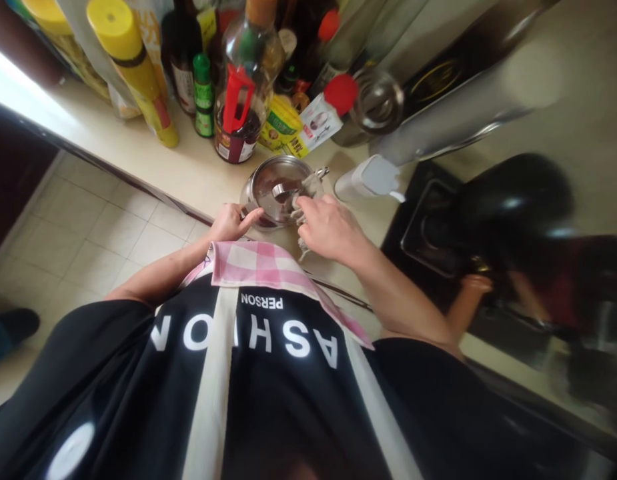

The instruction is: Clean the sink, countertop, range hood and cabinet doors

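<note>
**Lidded pot held at counter by two hands, rag in the right**

One black shirt (283,413) is worn by the person; on it "PERSON" and the letters "ASH…ON" are read upside down, the larger word being crossed by an apron strap. One cream countertop (188,167) is seen beyond. One black wok (518,193), blurred, is noted at the right. One pink-and-white checked apron (258,263) is worn. One plastic sauce bottle (238,137) with a red handle is recorded; its label is too small to be read. One yellow canister (133,73) is placed left of it. One lidded steel pot (247,189) is set on the countertop, in front of the sauce bottle. By the left hand (231,223) the pot's handle is gripped, fingers closed round it, thumb laid along it. By the right hand (331,227) one grey rag (311,190) is pinched over the lid's right edge, fingers together. Two packets, one yellow (279,125) and one white (319,123), are counted behind; their print is illegible. One small green bottle (203,97) is noted.
</note>
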Action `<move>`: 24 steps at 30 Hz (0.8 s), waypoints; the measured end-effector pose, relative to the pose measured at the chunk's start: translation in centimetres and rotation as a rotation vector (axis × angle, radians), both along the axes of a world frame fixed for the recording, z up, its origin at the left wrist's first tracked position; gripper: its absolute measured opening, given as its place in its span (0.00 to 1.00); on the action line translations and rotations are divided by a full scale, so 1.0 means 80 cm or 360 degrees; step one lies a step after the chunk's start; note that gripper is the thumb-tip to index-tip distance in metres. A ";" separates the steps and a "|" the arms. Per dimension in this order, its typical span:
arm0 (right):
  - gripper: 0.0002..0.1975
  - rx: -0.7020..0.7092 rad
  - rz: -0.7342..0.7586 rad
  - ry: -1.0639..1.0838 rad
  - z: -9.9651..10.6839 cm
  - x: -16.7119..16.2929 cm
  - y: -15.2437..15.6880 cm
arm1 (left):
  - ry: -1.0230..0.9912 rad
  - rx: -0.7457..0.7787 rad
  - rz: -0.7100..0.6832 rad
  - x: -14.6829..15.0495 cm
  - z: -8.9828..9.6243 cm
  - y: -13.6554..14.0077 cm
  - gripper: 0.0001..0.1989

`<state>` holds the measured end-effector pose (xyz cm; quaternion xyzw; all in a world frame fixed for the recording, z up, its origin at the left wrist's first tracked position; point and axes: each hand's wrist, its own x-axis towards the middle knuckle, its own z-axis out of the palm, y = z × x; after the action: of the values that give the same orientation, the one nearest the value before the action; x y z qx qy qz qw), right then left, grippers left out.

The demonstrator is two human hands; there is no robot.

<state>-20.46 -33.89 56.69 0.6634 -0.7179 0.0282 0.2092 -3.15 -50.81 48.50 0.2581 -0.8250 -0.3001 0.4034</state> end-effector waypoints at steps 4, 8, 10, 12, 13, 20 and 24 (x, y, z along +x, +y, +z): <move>0.18 0.0094 0.0166 -0.0049 -0.006 0.031 0.003 | 0.0007 0.0021 -0.0032 -0.004 0.001 0.000 0.30; 0.21 0.0104 0.0483 -0.0180 -0.003 0.032 -0.014 | -0.0069 0.0052 -0.0066 -0.004 0.003 -0.005 0.28; 0.25 0.0003 0.0537 -0.0260 0.004 0.027 -0.026 | -0.0094 0.0058 -0.0046 -0.005 0.004 -0.007 0.27; 0.30 -0.0206 0.0503 -0.0289 0.013 0.026 -0.040 | -0.0091 0.0053 -0.0036 -0.006 0.004 -0.008 0.26; 0.31 -0.0322 0.0475 -0.0271 0.016 0.028 -0.047 | -0.0089 0.0048 -0.0036 -0.006 0.004 -0.008 0.25; 0.21 -0.0265 0.0476 0.0049 0.007 0.049 -0.089 | -0.0044 -0.0051 -0.0034 -0.008 0.001 -0.010 0.23; 0.19 -0.0053 0.0542 0.0108 0.003 0.052 -0.064 | 0.0010 -0.0068 -0.0048 -0.009 -0.003 -0.013 0.24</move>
<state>-16.30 -39.02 56.93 0.7723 -0.5872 0.0528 0.2365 -3.89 -51.82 48.23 0.2360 -0.8338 -0.2894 0.4067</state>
